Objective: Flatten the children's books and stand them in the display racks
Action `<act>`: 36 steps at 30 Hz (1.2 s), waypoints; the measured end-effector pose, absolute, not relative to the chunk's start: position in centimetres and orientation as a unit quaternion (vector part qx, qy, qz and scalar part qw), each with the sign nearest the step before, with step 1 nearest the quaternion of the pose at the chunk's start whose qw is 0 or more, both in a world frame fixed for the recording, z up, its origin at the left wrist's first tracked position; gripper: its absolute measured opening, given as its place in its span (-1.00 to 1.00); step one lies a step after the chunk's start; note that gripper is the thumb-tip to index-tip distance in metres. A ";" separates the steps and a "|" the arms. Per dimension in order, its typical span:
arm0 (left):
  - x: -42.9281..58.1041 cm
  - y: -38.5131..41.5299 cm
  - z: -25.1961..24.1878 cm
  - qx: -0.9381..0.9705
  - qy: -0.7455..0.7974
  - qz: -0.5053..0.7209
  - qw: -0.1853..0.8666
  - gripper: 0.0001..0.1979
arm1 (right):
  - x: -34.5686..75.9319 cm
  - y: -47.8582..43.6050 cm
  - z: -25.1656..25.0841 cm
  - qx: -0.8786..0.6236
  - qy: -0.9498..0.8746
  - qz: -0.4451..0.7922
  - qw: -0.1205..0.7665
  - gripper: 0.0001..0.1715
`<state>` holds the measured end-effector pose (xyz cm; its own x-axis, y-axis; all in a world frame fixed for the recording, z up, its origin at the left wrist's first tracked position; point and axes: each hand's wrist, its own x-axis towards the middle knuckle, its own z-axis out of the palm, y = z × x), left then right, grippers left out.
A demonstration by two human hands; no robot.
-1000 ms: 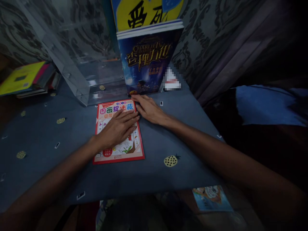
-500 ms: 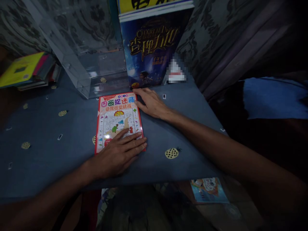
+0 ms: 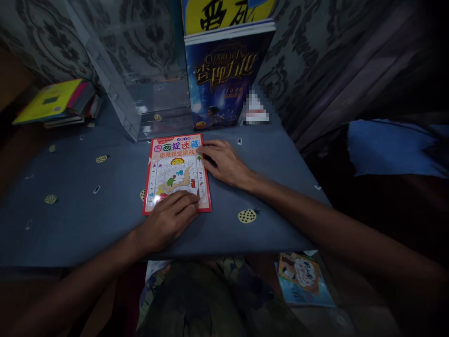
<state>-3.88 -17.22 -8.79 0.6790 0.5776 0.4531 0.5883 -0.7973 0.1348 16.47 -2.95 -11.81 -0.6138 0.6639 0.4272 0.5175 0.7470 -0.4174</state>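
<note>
A thin red-bordered children's picture book [image 3: 177, 171] lies flat on the blue cloth-covered table [image 3: 87, 210]. My left hand [image 3: 168, 220] rests at the book's near edge, its fingers curled and pressing on the bottom margin. My right hand [image 3: 222, 161] lies at the book's upper right corner, with bent fingertips touching the right edge beside the title. A dark blue storybook [image 3: 222, 82] stands upright just behind, with a yellow book [image 3: 224, 14] stacked above it.
A clear acrylic stand [image 3: 140, 89] stands at the back left of the book. A pile of books [image 3: 58, 103] lies at the far left. More picture books [image 3: 303, 278] lie on the floor below the table's near edge. Patterned curtain behind.
My left hand slid down the cover from the book's middle to its near edge and curled its fingers. My right hand stayed at the upper right corner, fingers bending more.
</note>
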 end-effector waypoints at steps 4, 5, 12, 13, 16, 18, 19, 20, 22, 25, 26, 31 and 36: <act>-3.9 -17.3 -8.8 -0.919 -0.315 -0.237 0.030 -0.88 | 17.9 -6.9 -11.6 -0.284 -0.888 0.176 0.316 -0.70; -3.9 -17.3 -8.8 -0.919 -0.315 -0.234 0.036 -0.88 | 18.3 -7.8 -11.4 -0.277 -0.885 0.194 0.320 -0.69; -3.7 -17.1 -8.9 -0.922 -0.300 -0.223 0.104 -0.88 | 19.9 -11.0 -10.5 -0.236 -0.867 0.294 0.325 -0.66; -3.6 -17.0 -8.8 -0.920 -0.297 -0.224 0.120 -0.88 | 19.9 -11.1 -10.5 -0.232 -0.865 0.300 0.328 -0.66; -3.4 -17.0 -8.5 -0.917 -0.286 -0.229 0.161 -0.91 | 19.8 -11.0 -10.5 -0.223 -0.860 0.309 0.338 -0.68; -3.4 -17.0 -8.3 -0.917 -0.284 -0.225 0.167 -0.89 | 19.8 -10.9 -10.4 -0.219 -0.858 0.319 0.339 -0.70; -3.4 -17.0 -8.2 -0.918 -0.286 -0.222 0.163 -0.88 | 19.8 -10.9 -10.4 -0.218 -0.856 0.325 0.338 -0.70; -3.4 -17.1 -8.2 -0.919 -0.288 -0.220 0.157 -0.88 | 19.8 -10.9 -10.3 -0.218 -0.854 0.331 0.336 -0.71; -3.4 -17.0 -8.2 -0.920 -0.291 -0.220 0.144 -0.88 | 19.8 -10.9 -10.2 -0.219 -0.851 0.340 0.335 -0.72; -3.5 -17.0 -8.2 -0.920 -0.295 -0.222 0.131 -0.87 | 19.9 -11.0 -10.0 -0.219 -0.846 0.352 0.335 -0.72; -3.5 -16.9 -8.2 -0.920 -0.296 -0.222 0.129 -0.88 | 19.9 -11.0 -9.9 -0.218 -0.845 0.356 0.334 -0.71; -3.6 -17.0 -8.2 -0.923 -0.293 -0.219 0.118 -0.90 | 20.1 -11.1 -9.9 -0.202 -0.849 0.360 0.329 -0.75; -3.8 -17.0 -8.5 -0.929 -0.298 -0.204 0.086 -0.86 | 20.1 -11.3 -9.9 -0.156 -0.878 0.313 0.328 -0.73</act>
